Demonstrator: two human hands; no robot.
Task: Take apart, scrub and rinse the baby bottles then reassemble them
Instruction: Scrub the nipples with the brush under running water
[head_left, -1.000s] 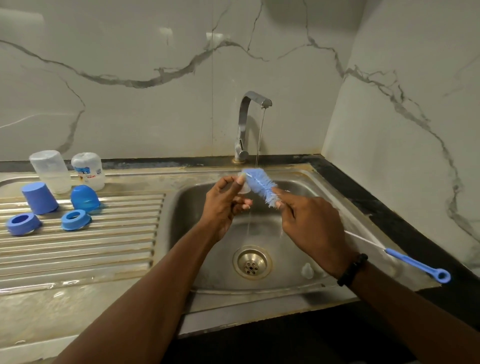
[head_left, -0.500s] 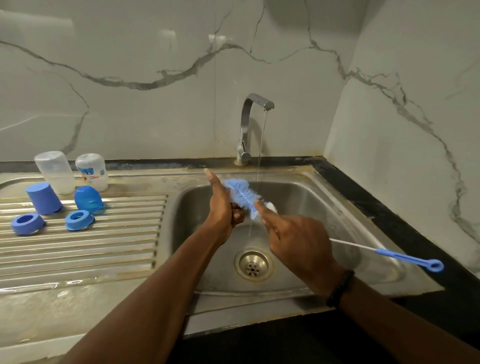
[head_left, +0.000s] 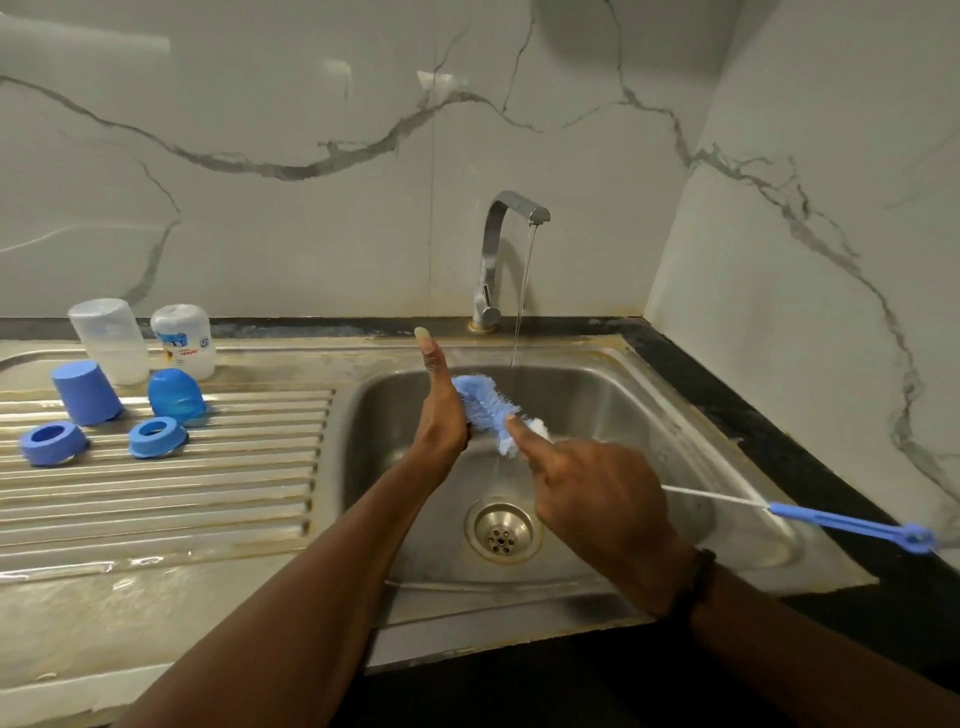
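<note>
Bottles come first at the far left: two clear baby bottle bodies stand upside down on the back ledge of the steel drainboard (head_left: 156, 499), a plain one (head_left: 109, 340) and a printed one (head_left: 183, 340) just beside it on its right. Nearer, on the ribbed part, sit a light blue cap (head_left: 85, 392) and a darker blue dome cap (head_left: 174, 397), both mouth down, and nearer still two blue screw rings, the left ring (head_left: 53, 442) and the right ring (head_left: 157, 438), lying apart from each other.

Over the sink basin (head_left: 597, 405), the left hand (head_left: 441, 415) is held edge-on with its thumb pointing up; its fingers curl around the far end of the blue bottle brush head (head_left: 483, 402), though what lies inside the palm is hidden. The right hand (head_left: 597, 499) grips the brush just behind the bristles, forefinger stretched along it, other fingers closed around the wire shaft. A small white piece shows at the forefinger tip; what it is cannot be told. The blue brush handle (head_left: 852, 527) sticks out to the right over the sink rim.

Behind, a chrome tap (head_left: 493, 260) runs a thin stream of water (head_left: 522, 312) just beyond the bristles, above the drain (head_left: 501, 532).
</note>
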